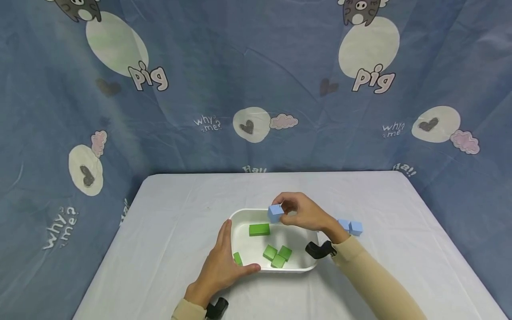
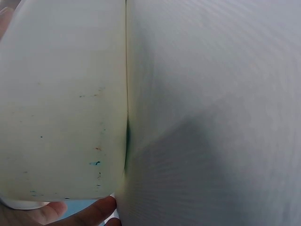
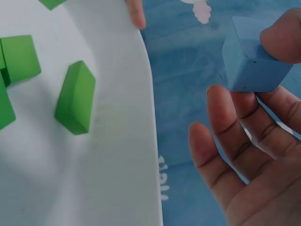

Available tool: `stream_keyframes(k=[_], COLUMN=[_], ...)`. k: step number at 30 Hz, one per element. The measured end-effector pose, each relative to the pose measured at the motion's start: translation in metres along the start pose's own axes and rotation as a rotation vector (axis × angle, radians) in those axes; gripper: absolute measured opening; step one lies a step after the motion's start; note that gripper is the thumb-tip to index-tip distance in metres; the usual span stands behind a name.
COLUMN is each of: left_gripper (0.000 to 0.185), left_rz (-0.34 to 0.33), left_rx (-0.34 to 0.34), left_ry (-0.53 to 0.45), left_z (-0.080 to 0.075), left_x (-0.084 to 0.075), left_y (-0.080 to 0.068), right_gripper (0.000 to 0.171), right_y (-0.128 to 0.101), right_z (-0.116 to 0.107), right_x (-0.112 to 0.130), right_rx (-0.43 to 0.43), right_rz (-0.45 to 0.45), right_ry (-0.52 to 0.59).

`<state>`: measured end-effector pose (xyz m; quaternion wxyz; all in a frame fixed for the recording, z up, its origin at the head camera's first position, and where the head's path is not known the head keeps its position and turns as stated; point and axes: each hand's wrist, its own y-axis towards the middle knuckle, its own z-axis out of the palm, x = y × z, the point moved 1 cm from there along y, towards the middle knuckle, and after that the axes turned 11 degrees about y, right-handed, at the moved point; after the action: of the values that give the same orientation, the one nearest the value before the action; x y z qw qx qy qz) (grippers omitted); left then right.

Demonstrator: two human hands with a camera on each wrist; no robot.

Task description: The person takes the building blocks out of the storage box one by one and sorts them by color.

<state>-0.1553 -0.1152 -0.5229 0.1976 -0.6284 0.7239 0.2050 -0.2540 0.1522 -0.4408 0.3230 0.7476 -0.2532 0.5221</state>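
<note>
Blocks of green foam already lie inside the white tray (image 1: 240,218): one long green block (image 1: 259,229) near the far wall, a cluster of three green cubes (image 1: 278,255) toward the near wall, and one more green piece (image 1: 238,258) by the left hand. The right hand (image 1: 304,212) pinches a blue cube (image 1: 275,213) between thumb and fingertips and holds it in the air over the tray's far rim, not touching the tray. In the right wrist view the remaining fingers (image 3: 221,155) of that grip are spread and relaxed below the cube. The left hand (image 1: 224,262) rests flat against the tray's left end with straight fingers, thumb lying along the near rim, steadying it.

Judging by this, the green pieces are in place and the blue ones are only starting: two more blue cubes (image 1: 350,226) sit on the desk (image 1: 180,200) just right of the tray, behind the right wrist.

Room is generous. The tray floor is bare between the long block and the cluster, and the desk is wide on all sides, its edges well away from the tray.
</note>
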Motion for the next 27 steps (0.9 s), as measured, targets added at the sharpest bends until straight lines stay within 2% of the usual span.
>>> stream_keyframes(k=[10,27], left_gripper=[0.147,0.147], left_rz=[0.008,0.011], left_rx=[-0.002,-0.014], left_ry=[0.004,0.006], left_z=[0.001,0.001], left_x=[0.002,0.001], left_y=[0.000,0.000], right_gripper=[0.029,0.029], right_y=[-0.008,-0.019], right_z=[-0.010,-0.026], right_x=[0.006,0.016], right_rx=[-0.060,-0.102], right_rz=[0.014,-0.002], right_ry=[-0.002,-0.039])
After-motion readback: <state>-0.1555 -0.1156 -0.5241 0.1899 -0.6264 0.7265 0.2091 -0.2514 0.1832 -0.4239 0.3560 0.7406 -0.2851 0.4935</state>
